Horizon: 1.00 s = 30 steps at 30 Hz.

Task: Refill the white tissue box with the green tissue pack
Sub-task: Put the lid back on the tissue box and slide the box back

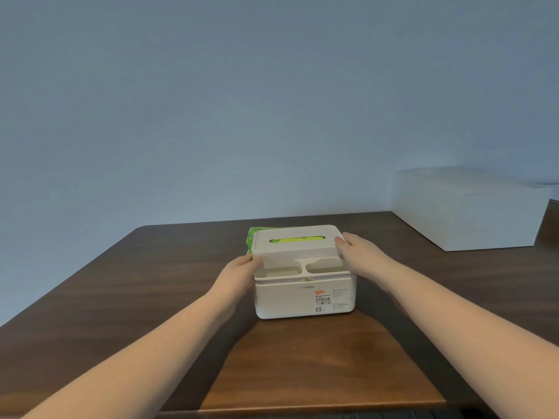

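A white tissue box (304, 297) stands in the middle of a dark wooden table, its front label facing me. Its white lid (298, 241) with a long slot sits raised over the back half of the box. The green tissue pack (250, 238) shows through the slot and sticks out past the lid's left end. My left hand (242, 267) grips the lid's left end. My right hand (360, 251) grips its right end. Two open front compartments of the box show below the lid.
A large white rectangular box (465, 207) stands at the back right of the table (121, 282). A plain wall rises behind the table. The table's near edge lies just below my forearms.
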Motion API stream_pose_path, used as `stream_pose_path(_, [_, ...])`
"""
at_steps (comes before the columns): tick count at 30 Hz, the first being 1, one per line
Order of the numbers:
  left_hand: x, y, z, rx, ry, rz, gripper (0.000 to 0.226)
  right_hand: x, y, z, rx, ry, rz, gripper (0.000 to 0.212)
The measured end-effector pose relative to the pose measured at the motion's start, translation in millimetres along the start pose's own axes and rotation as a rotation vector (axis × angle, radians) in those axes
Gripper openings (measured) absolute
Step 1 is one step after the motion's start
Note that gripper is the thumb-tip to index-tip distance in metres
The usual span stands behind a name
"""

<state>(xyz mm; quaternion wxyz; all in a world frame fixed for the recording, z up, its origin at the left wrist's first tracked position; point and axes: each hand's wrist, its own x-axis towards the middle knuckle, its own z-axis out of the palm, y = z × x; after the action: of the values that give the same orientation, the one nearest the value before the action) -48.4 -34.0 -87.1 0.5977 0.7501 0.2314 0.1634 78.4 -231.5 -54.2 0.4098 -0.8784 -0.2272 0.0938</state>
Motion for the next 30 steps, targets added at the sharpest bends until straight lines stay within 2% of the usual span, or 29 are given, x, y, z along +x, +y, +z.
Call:
stream_pose_path(2, [-8, 1, 1, 0.022, 0.002, 0.009, 0.029, -10, 1, -1, 0.032, -0.030, -0.004, 0.026])
stream_pose_path(6, [-18, 2, 8, 0.039, 0.076, 0.014, 0.032, -24, 9, -2, 0.061, -0.089, 0.048, 0.034])
stream_pose_path(10, [-22, -2, 16, 0.034, 0.153, 0.048, 0.027, -31, 16, 4, 0.237, -0.112, 0.109, 0.040])
stream_pose_path(15, [-23, -8, 21, -0.094, 0.142, 0.037, 0.030, -30, 23, 9, 0.337, -0.114, 0.085, 0.039])
stream_pose_path(19, [-19, -10, 19, -0.104, 0.139, 0.022, 0.029, -29, 24, 8, 0.266, -0.137, 0.113, 0.039])
stream_pose_path(24, [-19, -16, 21, -0.136, 0.138, -0.021, 0.026, -32, 28, 10, 0.334, -0.163, 0.167, 0.022])
stream_pose_path(30, [-22, -15, 23, -0.138, 0.136, -0.026, 0.033, -33, 35, 16, 0.409, -0.144, 0.146, 0.027])
